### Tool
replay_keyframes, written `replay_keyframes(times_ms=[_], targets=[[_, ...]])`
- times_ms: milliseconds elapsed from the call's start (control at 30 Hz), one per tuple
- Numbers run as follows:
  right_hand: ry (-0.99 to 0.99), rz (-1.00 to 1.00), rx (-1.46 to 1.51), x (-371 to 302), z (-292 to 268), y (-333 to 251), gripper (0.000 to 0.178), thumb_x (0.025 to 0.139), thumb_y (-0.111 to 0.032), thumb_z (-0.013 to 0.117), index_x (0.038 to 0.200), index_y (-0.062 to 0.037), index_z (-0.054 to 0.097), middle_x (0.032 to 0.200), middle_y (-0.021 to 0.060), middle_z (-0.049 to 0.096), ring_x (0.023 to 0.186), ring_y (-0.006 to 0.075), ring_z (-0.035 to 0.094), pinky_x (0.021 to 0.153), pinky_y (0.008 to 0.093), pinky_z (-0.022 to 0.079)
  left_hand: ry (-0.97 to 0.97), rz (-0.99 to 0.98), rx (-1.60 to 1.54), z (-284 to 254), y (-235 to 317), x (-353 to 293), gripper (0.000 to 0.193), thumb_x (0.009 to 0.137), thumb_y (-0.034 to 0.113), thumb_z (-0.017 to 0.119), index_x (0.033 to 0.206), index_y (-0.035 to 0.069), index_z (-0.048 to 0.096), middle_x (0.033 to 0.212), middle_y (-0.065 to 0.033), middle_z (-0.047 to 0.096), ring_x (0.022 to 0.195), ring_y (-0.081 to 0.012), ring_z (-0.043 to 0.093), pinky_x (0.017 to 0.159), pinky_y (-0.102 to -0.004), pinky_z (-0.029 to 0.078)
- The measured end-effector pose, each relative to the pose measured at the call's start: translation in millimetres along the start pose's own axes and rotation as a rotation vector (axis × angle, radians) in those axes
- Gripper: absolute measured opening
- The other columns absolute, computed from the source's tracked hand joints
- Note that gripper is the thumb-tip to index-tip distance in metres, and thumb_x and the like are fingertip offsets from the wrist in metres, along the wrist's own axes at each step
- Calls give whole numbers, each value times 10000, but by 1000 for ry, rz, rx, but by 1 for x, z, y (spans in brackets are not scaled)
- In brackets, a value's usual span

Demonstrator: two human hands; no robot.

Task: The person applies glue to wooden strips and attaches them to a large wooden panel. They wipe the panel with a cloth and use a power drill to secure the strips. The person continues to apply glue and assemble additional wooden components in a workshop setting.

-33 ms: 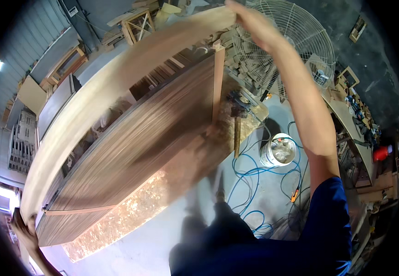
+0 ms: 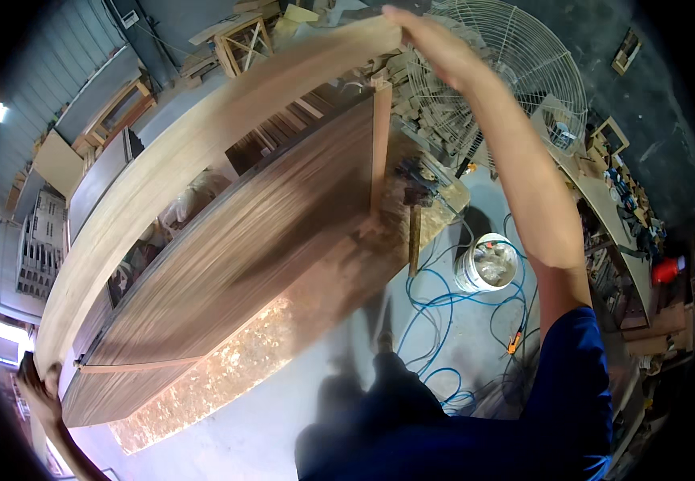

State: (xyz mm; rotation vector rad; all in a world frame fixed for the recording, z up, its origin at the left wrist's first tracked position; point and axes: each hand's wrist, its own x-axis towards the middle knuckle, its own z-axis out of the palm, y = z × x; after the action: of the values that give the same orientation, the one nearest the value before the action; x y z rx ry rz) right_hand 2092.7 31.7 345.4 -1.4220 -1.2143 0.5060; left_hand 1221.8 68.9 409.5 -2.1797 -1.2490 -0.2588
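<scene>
A long pale wooden board (image 2: 135, 188) stretches from the lower left to the top of the view, raised above a wood-grained cabinet-like piece (image 2: 227, 276). My left hand (image 2: 40, 391) is closed around its lower left end, thumb on the near face. At its upper right end my right hand (image 2: 439, 52) grips it, the fingers partly blurred. The wood-grained piece has reddish-brown wooden edge strips (image 2: 380, 148) and rests on a speckled chipboard bench top (image 2: 227, 381). A hammer (image 2: 414, 232) with a wooden handle lies at the bench's right end, beside a dark tool.
A white bucket (image 2: 487, 264) stands on the floor at the right, with blue hoses (image 2: 443, 301) looping around it. Beyond my right arm is a large wire-caged fan (image 2: 523, 68). Wood offcuts (image 2: 431, 100) lie heaped behind the bench. At far right a cluttered shelf (image 2: 628, 256) stands.
The board and my right hand have shifted slightly left in the view. Both hands keep their hold. The wood-grained piece has stayed on the bench.
</scene>
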Motion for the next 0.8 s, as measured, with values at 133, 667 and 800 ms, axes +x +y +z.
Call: replay_keyframes(times_ms=[133,667,800], targets=[[-15,150,57,7,6,28,595,882,-584,613,1240,-113,682,1343,78,633,1380,321,446,1141,583,265,83,26,-414,7,48,61,592,947,497,646,924,-87,557,815,-220,538,729,-305,496,689,-433,414],[51,318,563,12,32,68,368,923,-425,683,1089,-97,660,1027,22,695,919,147,648,772,316,506,40,30,-543,45,116,112,803,868,725,629,754,-57,483,655,-172,417,627,-280,383,579,-404,366],[144,318,674,15,35,77,296,951,-365,659,1061,-90,669,1013,31,699,895,153,660,759,290,516,-175,17,-396,35,104,119,855,833,791,623,714,-39,459,624,-154,385,582,-258,348,536,-397,334]])
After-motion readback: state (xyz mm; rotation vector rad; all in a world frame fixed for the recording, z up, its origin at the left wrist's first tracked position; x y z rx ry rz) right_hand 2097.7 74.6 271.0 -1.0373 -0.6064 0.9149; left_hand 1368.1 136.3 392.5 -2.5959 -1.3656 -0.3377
